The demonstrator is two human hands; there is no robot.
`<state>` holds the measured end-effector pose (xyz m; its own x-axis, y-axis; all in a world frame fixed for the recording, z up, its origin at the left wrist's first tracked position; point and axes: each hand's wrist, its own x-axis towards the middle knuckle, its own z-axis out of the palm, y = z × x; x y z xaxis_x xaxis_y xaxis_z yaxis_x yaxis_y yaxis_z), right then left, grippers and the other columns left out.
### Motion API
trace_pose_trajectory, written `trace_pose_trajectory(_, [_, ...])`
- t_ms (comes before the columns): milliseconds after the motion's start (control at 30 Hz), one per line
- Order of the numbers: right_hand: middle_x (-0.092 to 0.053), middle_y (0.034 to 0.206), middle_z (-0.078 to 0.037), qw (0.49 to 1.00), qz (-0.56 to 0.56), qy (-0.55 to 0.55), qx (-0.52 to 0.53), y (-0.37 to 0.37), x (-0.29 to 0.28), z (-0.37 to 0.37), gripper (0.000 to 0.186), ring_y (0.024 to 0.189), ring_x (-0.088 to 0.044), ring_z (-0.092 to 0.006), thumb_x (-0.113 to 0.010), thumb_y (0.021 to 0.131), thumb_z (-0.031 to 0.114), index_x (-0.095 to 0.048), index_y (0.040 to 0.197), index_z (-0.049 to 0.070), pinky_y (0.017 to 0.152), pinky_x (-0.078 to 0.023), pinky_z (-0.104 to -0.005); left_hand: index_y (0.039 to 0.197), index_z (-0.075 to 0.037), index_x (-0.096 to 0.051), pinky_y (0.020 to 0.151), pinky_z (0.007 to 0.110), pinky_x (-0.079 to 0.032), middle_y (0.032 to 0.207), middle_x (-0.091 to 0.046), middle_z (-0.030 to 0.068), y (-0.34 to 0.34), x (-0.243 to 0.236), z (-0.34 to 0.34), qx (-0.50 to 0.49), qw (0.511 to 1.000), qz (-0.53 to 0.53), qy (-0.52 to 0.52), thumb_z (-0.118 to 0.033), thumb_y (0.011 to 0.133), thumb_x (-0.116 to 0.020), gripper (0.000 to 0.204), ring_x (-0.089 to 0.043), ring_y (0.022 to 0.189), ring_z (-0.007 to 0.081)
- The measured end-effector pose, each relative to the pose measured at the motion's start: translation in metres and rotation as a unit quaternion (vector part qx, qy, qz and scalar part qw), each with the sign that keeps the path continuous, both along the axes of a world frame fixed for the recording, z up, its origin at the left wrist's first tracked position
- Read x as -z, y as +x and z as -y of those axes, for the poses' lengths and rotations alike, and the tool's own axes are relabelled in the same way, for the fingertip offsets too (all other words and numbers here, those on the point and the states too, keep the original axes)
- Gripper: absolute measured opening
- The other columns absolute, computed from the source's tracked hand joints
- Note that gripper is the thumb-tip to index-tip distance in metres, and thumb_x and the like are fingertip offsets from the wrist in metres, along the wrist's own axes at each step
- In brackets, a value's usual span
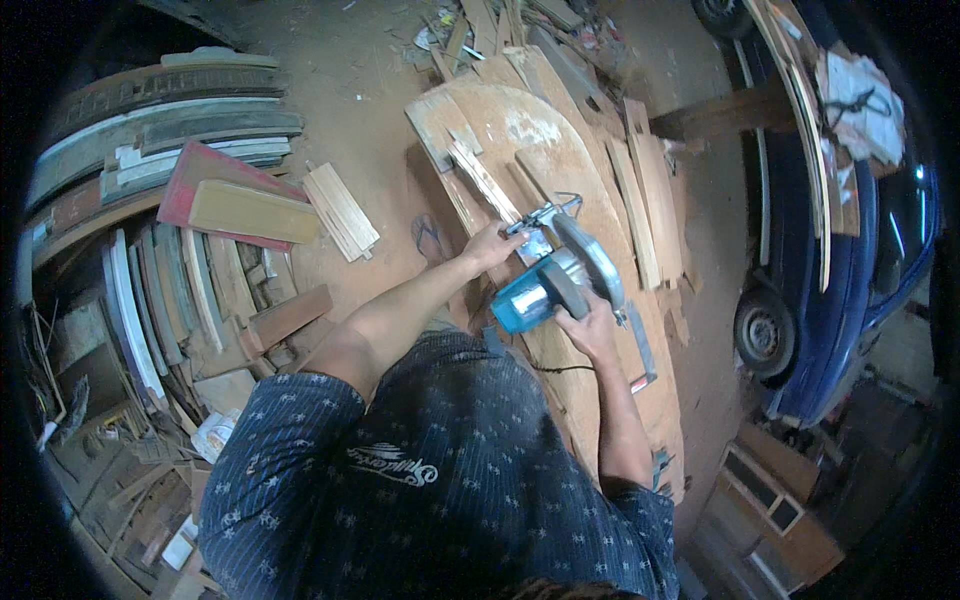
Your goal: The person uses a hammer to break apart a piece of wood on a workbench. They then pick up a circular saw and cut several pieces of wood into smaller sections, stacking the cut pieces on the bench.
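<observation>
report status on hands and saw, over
Right hand grips circular saw. Left hand at its front, by wooden strip. Loose board on workbench, just ahead of saw.

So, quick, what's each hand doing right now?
Left hand: at the near edge of the circular saw; grip can't be told.
Right hand: closed, holding the saw's handle.

We see pale, flowing script (398, 466) on the dark patterned shirt (490, 500), in the lower middle of the frame. It runs in one short line, slanting slightly downward to the right, and is the only lettering we can make out. On the teal saw (524, 302), at the middle of the frame, any marking is too small or blurred for us to read.
</observation>
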<state>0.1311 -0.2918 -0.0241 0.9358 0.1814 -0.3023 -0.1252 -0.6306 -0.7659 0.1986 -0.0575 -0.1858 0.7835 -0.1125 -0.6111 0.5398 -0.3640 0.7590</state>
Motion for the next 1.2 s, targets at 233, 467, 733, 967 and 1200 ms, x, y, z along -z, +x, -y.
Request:
trace_pose_trajectory(233, [-0.071, 0.081, -0.017, 0.996, -0.027, -0.046, 0.075, -0.115, -0.042, 0.083, 0.041, 0.073, -0.07, -0.0275, -0.072, 0.073, 0.023, -0.07, 0.106, 0.0, 0.071, -0.054, -0.0383, 0.12, -0.003, -0.068, 0.074, 0.034, -0.053, 0.093, -0.071, 0.0077, -0.064, -0.062, 0.096, 0.057, 0.984, -0.065, -0.158, -0.039, 0.091, -0.075, 0.047, -0.063, 0.079, 0.0165])
trace_pose_trajectory(467, [-0.07, 0.081, -0.014, 0.992, -0.069, 0.013, 0.107, -0.193, -0.037, 0.14, 0.04, 0.072, -0.067, -0.0243, -0.071, 0.072, 0.021, -0.068, 0.106, -0.001, 0.071, -0.053, -0.0373, 0.115, -0.002, -0.067, 0.065, 0.033, -0.053, 0.086, -0.07, 0.0086, -0.128, -0.044, 0.158, 0.113, 0.978, -0.11, -0.136, -0.031, 0.085, -0.077, 0.043, -0.064, 0.066, 0.0157])
trace_pose_trajectory(733, [-0.072, 0.094, -0.016, 0.997, -0.029, 0.02, 0.073, -0.215, -0.009, 0.146, 0.043, 0.088, -0.069, -0.0273, -0.079, 0.079, 0.027, -0.069, 0.111, -0.001, 0.083, -0.053, -0.0395, 0.117, 0.002, -0.059, 0.055, 0.032, -0.053, 0.084, -0.069, 0.0107, -0.164, -0.022, 0.158, 0.037, 0.99, -0.111, -0.079, -0.026, 0.083, -0.077, 0.047, -0.065, 0.064, 0.016])
trace_pose_trajectory(967, [-0.075, 0.097, -0.02, 0.996, -0.062, 0.01, 0.065, -0.189, 0.005, 0.126, 0.045, 0.093, -0.073, -0.0297, -0.083, 0.083, 0.033, -0.073, 0.107, -0.004, 0.086, -0.054, -0.0402, 0.108, 0.0, -0.06, 0.049, 0.028, -0.05, 0.077, -0.065, 0.0058, -0.16, -0.006, 0.135, -0.031, 0.988, -0.105, -0.107, -0.023, 0.086, -0.076, 0.036, -0.06, 0.059, 0.0124])
trace_pose_trajectory(1200, [-0.072, 0.082, -0.014, 1.0, 0.009, 0.025, 0.016, -0.167, 0.032, 0.124, 0.04, 0.075, -0.068, -0.022, -0.082, 0.083, 0.031, -0.073, 0.102, -0.003, 0.072, -0.052, -0.0361, 0.106, -0.001, -0.06, 0.049, 0.029, -0.049, 0.078, -0.066, 0.0068, -0.159, 0.007, 0.123, -0.088, 0.987, -0.08, -0.106, -0.024, 0.086, -0.076, 0.034, -0.06, 0.058, 0.0134])
